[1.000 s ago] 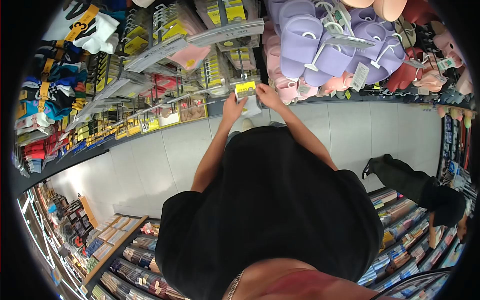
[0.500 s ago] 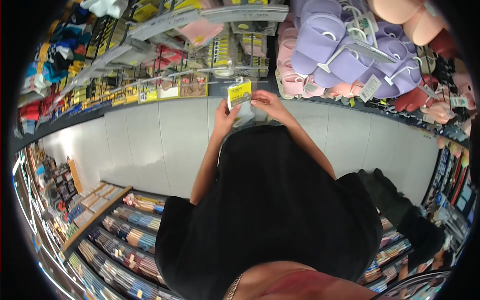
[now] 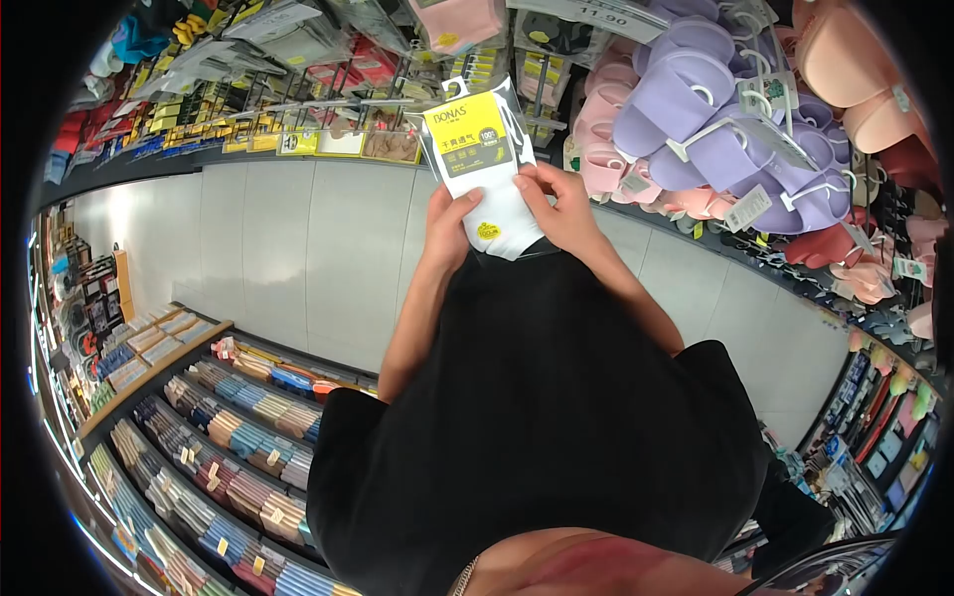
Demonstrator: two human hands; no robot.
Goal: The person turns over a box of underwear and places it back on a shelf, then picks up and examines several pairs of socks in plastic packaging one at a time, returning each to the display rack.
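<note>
A clear pack of white socks with a yellow and grey header label is held up before my chest, its front facing me. My left hand grips the pack's left edge, thumb lying on the front. On the right edge, my right hand pinches it with the thumb in front; the other fingers are mostly behind the plastic. A small hanger tab sticks up from the pack's top. Just beyond it hang other packaged socks on the rack.
Purple slippers and pink slippers hang at the upper right, with price tags. A price strip runs along the rack top. Behind me stand shelves of folded goods. Pale tiled floor lies between. A dark-clothed person is at the lower right.
The sock pack has turned its full front toward me and come closer, with both hands now on its lower sides. My view has shifted, and the person behind is less visible.
</note>
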